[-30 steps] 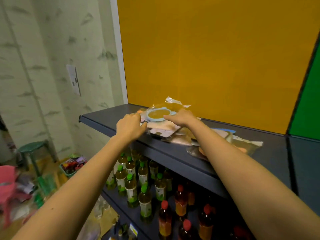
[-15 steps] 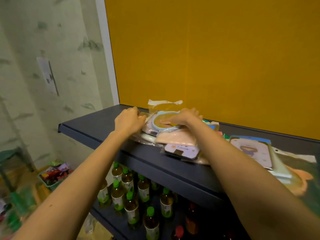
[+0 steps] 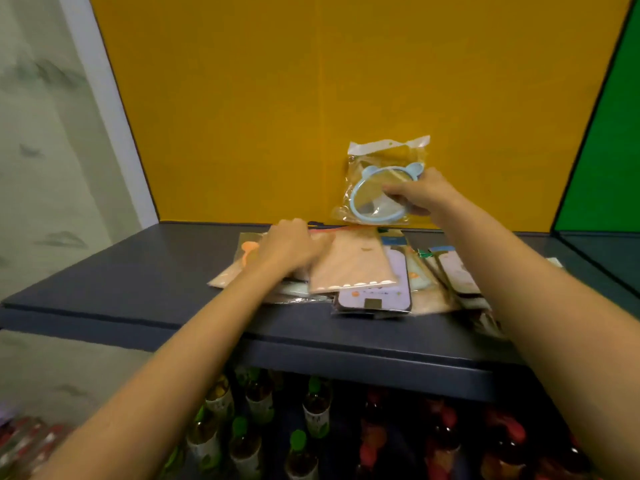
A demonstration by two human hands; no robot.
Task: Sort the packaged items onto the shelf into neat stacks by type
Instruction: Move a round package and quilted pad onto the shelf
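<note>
My right hand (image 3: 420, 195) pinches a clear bag with a light-blue round, eared item (image 3: 375, 188) and holds it upright above the dark shelf (image 3: 121, 289), in front of the orange back panel. My left hand (image 3: 291, 247) rests on the pile of flat packets (image 3: 349, 268) lying on the shelf, over a peach-coloured packet and one with an orange shape (image 3: 247, 252). A purple phone-case packet (image 3: 375, 296) lies at the pile's front edge. More flat packets (image 3: 453, 271) spread to the right, partly hidden by my right forearm.
The left part of the shelf is bare. An orange panel (image 3: 277, 98) backs the shelf and a green panel (image 3: 609, 150) closes the right side. Below, a lower shelf holds several bottles with green caps (image 3: 298, 438) and red caps (image 3: 446, 414).
My right hand has lifted the bagged blue round item off the pile and carried it up and to the right. My left hand stayed on the pile. The camera turned right.
</note>
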